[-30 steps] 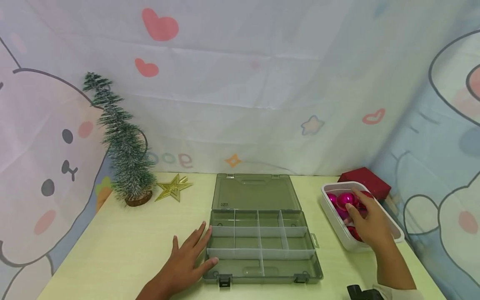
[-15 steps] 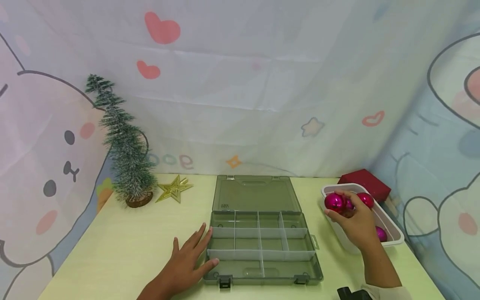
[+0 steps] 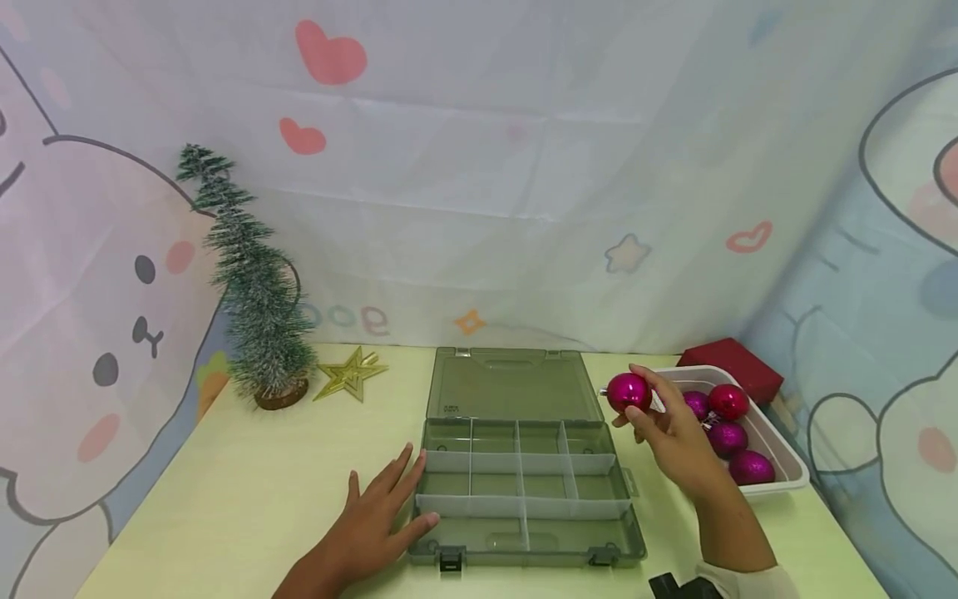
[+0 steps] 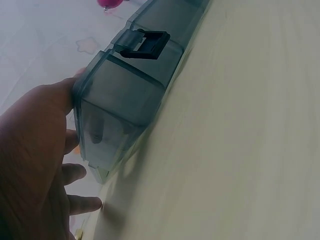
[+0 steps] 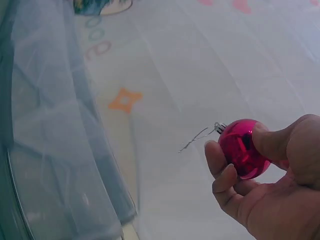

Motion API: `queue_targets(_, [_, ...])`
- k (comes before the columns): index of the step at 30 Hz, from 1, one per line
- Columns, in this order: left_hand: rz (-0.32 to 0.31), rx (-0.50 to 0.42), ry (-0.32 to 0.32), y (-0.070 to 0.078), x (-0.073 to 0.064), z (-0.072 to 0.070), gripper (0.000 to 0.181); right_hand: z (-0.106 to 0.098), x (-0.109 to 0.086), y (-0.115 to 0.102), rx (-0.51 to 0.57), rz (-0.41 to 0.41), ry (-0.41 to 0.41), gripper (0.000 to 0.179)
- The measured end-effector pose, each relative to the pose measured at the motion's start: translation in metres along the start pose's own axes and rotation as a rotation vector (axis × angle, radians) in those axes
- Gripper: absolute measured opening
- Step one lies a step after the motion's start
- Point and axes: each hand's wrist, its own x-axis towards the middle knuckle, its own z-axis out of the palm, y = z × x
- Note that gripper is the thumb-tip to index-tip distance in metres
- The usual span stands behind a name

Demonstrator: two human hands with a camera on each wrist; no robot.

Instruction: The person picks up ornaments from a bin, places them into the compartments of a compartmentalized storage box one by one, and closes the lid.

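Note:
My right hand (image 3: 681, 441) pinches a shiny magenta Christmas bauble (image 3: 628, 393) between thumb and fingers, above the table just left of the white tub (image 3: 789, 474). The right wrist view shows the bauble's silver cap and thin wire loop pointing left. Several magenta and red baubles (image 3: 751, 467) lie in the tub. A translucent grey-green divided box (image 3: 572, 532) stands mid-table, its lid folded back and its compartments bare. My left hand (image 3: 374, 520) rests against the box's left side with fingers spread; in the left wrist view the thumb touches the rim.
A small frosted Christmas tree (image 3: 262, 316) stands at the back left, with a gold star (image 3: 350, 374) lying beside it. Behind the tub sits a dark red box (image 3: 732, 366). A printed cloth (image 3: 479, 166) hangs along the table's back edge.
My right hand has lifted the magenta bauble out of the white tub and carried it left, past the tub's rim. The left hand has stayed at the divided box.

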Motion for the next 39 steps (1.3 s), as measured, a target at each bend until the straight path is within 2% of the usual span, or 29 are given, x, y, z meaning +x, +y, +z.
queue_targets(4, [-0.007, -0.004, -0.002, 0.002, 0.0, -0.001, 0.086, 0.013, 0.006, -0.008, 0.089, 0.064, -0.049, 0.061])
queue_targets(11, [-0.008, -0.008, 0.0, 0.003, 0.0, -0.001, 0.086, 0.05, 0.019, -0.013, 0.118, 0.058, -0.072, 0.057])
queue_targets(16, [-0.009, 0.002, -0.004, 0.002, 0.001, 0.0, 0.086, 0.08, 0.025, -0.021, 0.145, 0.085, -0.063, 0.063])
queue_targets(21, [-0.006, 0.003, -0.001, 0.0, 0.001, 0.0, 0.085, 0.111, 0.034, -0.029, 0.15, 0.084, -0.012, 0.062])
queue_targets(25, [0.008, 0.002, 0.029, -0.001, 0.001, 0.003, 0.085, 0.133, 0.039, -0.035, 0.104, 0.086, 0.006, 0.057])
queue_targets(29, [0.028, 0.007, 0.074, -0.002, 0.001, 0.006, 0.084, 0.15, 0.043, -0.039, 0.013, 0.08, 0.024, 0.057])
queue_targets(36, [0.004, 0.002, 0.032, -0.003, 0.003, 0.005, 0.086, 0.176, 0.049, -0.044, -0.036, 0.144, -0.006, 0.056])
queue_targets(39, [0.007, -0.008, 0.048, -0.007, 0.004, 0.008, 0.087, 0.186, 0.051, -0.043, -0.046, 0.145, -0.022, 0.051])
